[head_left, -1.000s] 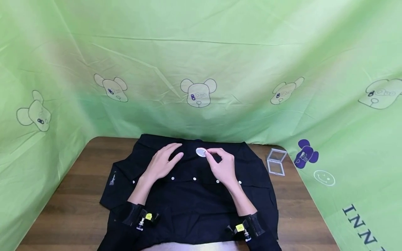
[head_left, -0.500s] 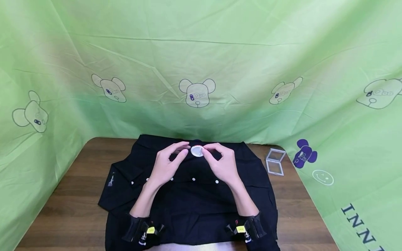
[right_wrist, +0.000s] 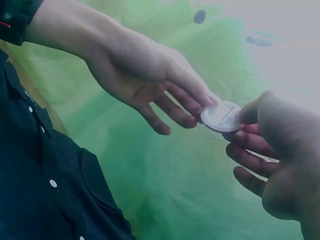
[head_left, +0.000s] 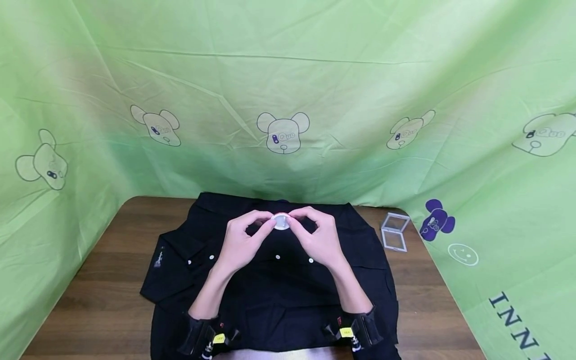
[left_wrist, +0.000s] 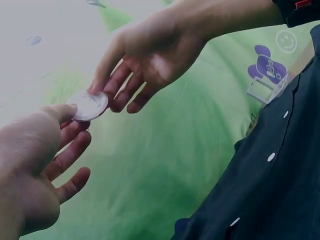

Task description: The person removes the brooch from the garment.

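The disc (head_left: pixel 281 221) is held up over the far part of the shirt (head_left: pixel 279 300), between the two hands. The left hand (head_left: pixel 240 242) pinches its left edge, thumb on the pale face and fingers beneath; the right hand (head_left: pixel 321 240) pinches the opposite edge the same way. The remaining fingers of both hands curve below the disc, as the wrist views show. A dark band (head_left: pixel 369 327) circles the right wrist, another the left. The dark shirt lies spread on the wooden surface (head_left: pixel 108 270), a row of white buttons (head_left: pixel 277 257) running across it. To its right stands a hinged clear case (head_left: pixel 393 230), unfolded. Green cloth (head_left: pixel 288 65) printed with bear heads hangs behind the surface.
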A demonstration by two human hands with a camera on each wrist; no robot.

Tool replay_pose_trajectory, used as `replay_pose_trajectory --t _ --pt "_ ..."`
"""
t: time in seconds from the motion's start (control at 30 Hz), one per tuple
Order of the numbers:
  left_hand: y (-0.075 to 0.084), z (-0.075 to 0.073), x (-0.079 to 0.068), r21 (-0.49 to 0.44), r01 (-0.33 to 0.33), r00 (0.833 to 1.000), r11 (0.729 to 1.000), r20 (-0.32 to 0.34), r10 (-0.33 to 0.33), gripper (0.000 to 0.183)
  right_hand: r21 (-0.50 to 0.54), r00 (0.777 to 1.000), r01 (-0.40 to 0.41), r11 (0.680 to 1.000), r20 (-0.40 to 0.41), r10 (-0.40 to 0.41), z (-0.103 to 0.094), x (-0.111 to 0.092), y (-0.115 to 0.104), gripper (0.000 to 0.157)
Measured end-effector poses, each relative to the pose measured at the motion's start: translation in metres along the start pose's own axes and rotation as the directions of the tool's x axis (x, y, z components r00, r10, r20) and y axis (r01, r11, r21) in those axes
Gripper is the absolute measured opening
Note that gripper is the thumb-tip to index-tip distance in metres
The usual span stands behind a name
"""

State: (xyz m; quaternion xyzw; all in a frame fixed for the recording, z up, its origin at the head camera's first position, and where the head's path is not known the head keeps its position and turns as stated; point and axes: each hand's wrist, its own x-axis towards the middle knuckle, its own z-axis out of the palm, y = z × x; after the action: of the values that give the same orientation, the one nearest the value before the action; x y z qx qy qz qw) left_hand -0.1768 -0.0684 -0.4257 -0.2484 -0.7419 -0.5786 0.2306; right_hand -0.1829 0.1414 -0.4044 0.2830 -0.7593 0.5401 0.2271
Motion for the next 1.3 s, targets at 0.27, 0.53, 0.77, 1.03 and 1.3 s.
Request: replay_pose_trajectory --t 0.27,0.53,0.77,1.03,1.3 --pt "0.001 0.001 -0.001 -0.008 -0.020 1.000 1.000 -0.024 0.020 0.008 0.043 1.000 0.008 0.999 0.011 -0.009 0.001 -0.001 -0.002 0.007" --pt "0.010 0.001 0.001 -0.017 -0.025 0.998 1.000 -0.061 0.024 0.006 0.079 1.000 0.029 0.996 0.010 -0.030 0.001 -0.001 -0.005 0.013" --pt "0.048 -0.003 0.005 -0.048 -0.005 0.993 0.999 -0.119 0.000 0.005 0.196 0.997 0.052 0.979 0.046 -0.062 0.002 -0.001 -0.011 0.030" --pt "0.036 0.000 0.002 -0.056 0.019 0.994 0.998 -0.107 -0.025 0.005 0.229 0.997 0.036 0.973 0.055 -0.050 0.004 -0.002 -0.015 0.031" --pt "0.025 0.002 0.000 -0.074 0.009 0.996 0.997 -0.089 -0.016 0.007 0.197 0.998 0.050 0.979 0.028 -0.056 0.003 0.000 -0.024 0.027"
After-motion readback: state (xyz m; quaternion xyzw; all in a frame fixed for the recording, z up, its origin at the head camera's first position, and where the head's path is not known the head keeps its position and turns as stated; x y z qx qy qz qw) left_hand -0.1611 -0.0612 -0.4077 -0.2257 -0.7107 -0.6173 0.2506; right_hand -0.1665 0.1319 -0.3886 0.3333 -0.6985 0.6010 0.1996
